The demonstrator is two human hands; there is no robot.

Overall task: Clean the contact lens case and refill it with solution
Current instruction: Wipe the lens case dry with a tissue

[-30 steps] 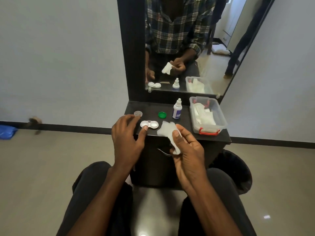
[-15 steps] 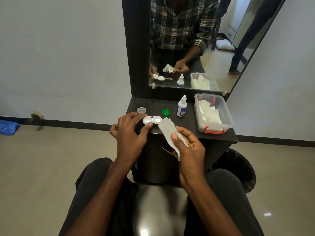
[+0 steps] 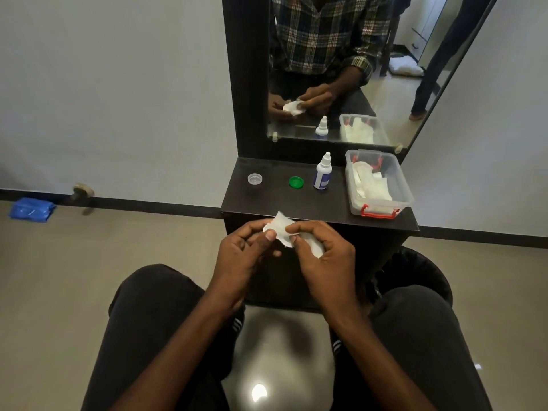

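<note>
1. Far off to my left on the floor, a blue packet (image 3: 32, 209) lies against the dark skirting, with a small round doorstop (image 3: 83, 191) just beside it.
2. On the dark vanity top (image 3: 267, 200), a clear lens-case cap (image 3: 255, 179) sits open side up near the left edge.
3. Next along, a green lens-case cap (image 3: 296, 182) lies flat, well apart from the clear one.
4. Just beside the green cap, the solution bottle (image 3: 322, 172) stands upright, white nozzle on top and blue label facing me.
5. At the right end, a clear plastic box (image 3: 406, 191) with red clips holds folded white tissues.
6. Below the front edge of the top, my left hand (image 3: 243, 256) curls its fingers around the contact lens case, thumb pressed on the white tissue (image 3: 281, 229) that covers it; I see the case itself only in the mirror (image 3: 341, 69), as a white oval (image 3: 292, 106) between the reflected hands.
7. My right hand (image 3: 323, 256) meets the left one, thumb and fingers pinching the tissue, the rest of it bunched in my palm.
8. Both hands are together above my lap, off the vanity top.
9. Beyond my right knee, a black bin (image 3: 421, 274) stands on the floor beside the cabinet.
</note>
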